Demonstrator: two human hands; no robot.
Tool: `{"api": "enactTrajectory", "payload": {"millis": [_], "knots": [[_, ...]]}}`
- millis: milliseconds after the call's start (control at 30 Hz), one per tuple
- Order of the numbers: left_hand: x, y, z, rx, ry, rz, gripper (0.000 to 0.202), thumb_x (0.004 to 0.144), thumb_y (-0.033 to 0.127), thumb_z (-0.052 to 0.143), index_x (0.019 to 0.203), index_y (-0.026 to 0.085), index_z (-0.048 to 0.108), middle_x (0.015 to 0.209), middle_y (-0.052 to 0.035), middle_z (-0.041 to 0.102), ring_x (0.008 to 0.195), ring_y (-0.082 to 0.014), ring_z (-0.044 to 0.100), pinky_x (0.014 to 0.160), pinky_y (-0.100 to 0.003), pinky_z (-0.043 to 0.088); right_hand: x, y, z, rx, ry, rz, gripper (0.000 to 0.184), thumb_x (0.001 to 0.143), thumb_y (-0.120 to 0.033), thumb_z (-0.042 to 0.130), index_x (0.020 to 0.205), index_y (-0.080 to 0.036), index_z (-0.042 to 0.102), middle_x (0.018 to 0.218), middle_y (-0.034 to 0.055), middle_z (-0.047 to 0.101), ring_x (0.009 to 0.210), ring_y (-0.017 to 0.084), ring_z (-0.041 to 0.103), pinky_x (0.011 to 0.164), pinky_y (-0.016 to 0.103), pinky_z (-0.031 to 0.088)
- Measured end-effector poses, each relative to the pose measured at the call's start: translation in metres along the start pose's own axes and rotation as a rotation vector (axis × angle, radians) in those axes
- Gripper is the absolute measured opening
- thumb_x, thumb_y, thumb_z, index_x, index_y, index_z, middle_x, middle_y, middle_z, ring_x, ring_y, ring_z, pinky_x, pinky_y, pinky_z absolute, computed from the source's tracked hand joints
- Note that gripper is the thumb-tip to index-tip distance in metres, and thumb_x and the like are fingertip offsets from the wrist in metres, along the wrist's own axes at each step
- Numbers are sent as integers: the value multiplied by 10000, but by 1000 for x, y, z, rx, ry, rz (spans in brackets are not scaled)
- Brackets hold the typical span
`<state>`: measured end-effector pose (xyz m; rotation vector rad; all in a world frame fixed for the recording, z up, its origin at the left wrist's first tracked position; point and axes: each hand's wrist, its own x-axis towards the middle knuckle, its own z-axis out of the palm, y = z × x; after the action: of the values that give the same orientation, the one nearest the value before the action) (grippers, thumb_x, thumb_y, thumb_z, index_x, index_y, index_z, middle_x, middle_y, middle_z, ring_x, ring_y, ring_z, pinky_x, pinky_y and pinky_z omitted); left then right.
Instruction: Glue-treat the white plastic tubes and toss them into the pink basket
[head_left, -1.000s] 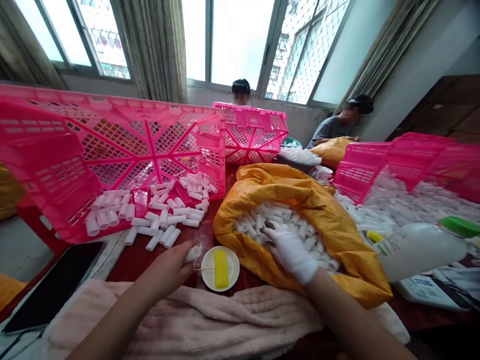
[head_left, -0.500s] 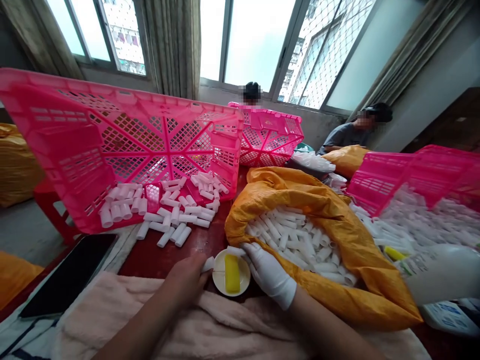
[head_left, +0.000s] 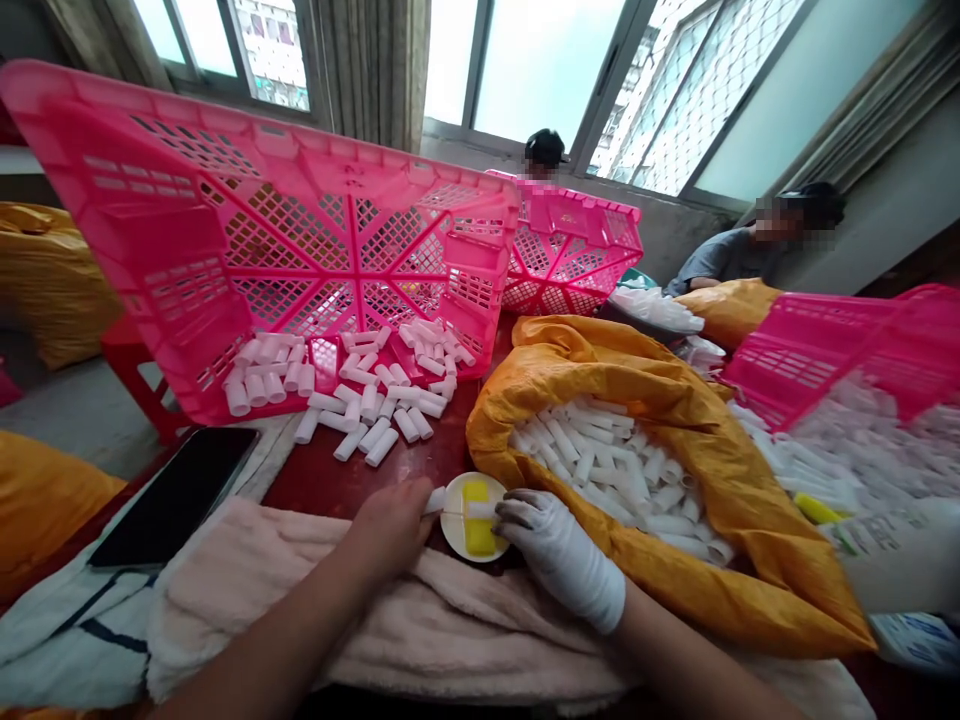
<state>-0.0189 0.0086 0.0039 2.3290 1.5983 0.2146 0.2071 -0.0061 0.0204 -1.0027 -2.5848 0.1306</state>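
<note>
Head view: my bare left hand [head_left: 384, 526] is curled almost shut around a short white tube [head_left: 435, 501], its end poking past my fingers toward the small white plate [head_left: 454, 541] just ahead. My gloved right hand [head_left: 559, 560] is half closed at the plate's far side, fingertips [head_left: 506, 508] pinched over a yellow sponge [head_left: 474, 525]; they seem to hold a second tube, but I cannot tell for certain.

Just beyond my right hand, an orange woven sack [head_left: 600, 365] lies open, packed with white tubes [head_left: 607, 470]. Ahead of my left hand, a smaller batch of loose tubes [head_left: 375, 410] lies on the red tabletop [head_left: 322, 500], partly under a tilted pink basket [head_left: 262, 205]. Far past my right hand, a much bigger white heap [head_left: 877, 450] spreads beneath another pink basket [head_left: 817, 355].

So far, the loose batch is small beside the full sack and that heap, so most of the tubes are left in bulk.
</note>
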Motion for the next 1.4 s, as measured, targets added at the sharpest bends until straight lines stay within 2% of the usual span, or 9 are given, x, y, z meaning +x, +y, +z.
{"api": "enactTrajectory", "payload": {"millis": [133,233,533,733,900,967,1133,1233,1400], "knots": [[0,1,0,7,5,-8,154,819,329,398,775,196,463,792,-18,590,734,-157,550,609,-257,332,-1,-3,-4,-25,60,143,280,832,-138,450,1106,-155,505,1139,108,516,1081,222,444,925,401,394],[0,2,-1,2,12,-10,160,817,337,403,771,194,458,794,-19,588,736,-157,550,610,-255,331,0,-5,-1,-91,14,161,242,856,-123,392,1051,-156,532,1041,109,562,1005,224,488,866,413,426],[-1,2,-2,-19,5,-20,169,814,353,411,785,196,467,834,-26,596,771,-157,553,649,-253,358,-20,-15,5,-137,-27,-37,211,868,-130,406,1012,-168,556,1006,90,573,884,187,514,750,339,454],[0,2,-2,-1,-16,-56,195,813,373,404,807,195,484,848,-38,600,791,-172,559,657,-264,368,-13,-27,-5,-137,-155,-149,142,830,-144,448,831,-157,590,766,52,561,688,149,505,604,277,439],[4,2,-2,-23,-44,-85,223,805,395,404,806,196,505,819,-40,596,775,-185,557,640,-275,375,-4,-30,-8,-63,-185,-376,187,818,-91,437,790,-196,588,822,28,604,776,168,519,705,307,449],[4,3,-6,-15,10,-55,212,808,372,406,818,191,515,849,-46,585,815,-184,541,684,-283,378,0,-30,-8,153,-48,-246,172,823,-106,449,882,-205,577,951,41,599,905,188,513,798,339,447],[-3,9,-17,21,163,69,198,786,256,448,960,219,534,907,-40,561,887,-189,496,775,-321,353,7,-27,0,912,557,310,267,799,-121,517,1023,-267,530,1094,18,565,1034,166,523,910,353,436],[-5,13,-17,-59,154,168,232,792,231,438,1006,217,525,894,-35,578,849,-172,514,776,-306,369,11,-26,1,1072,570,439,232,757,-161,574,969,-253,581,1045,13,608,1005,174,553,924,362,432],[-8,17,-14,-158,135,217,247,804,279,448,1035,220,513,956,-34,606,876,-165,549,783,-280,397,10,-22,-9,991,497,483,207,747,-203,570,953,-225,585,1011,37,623,968,189,572,899,377,450]]}}
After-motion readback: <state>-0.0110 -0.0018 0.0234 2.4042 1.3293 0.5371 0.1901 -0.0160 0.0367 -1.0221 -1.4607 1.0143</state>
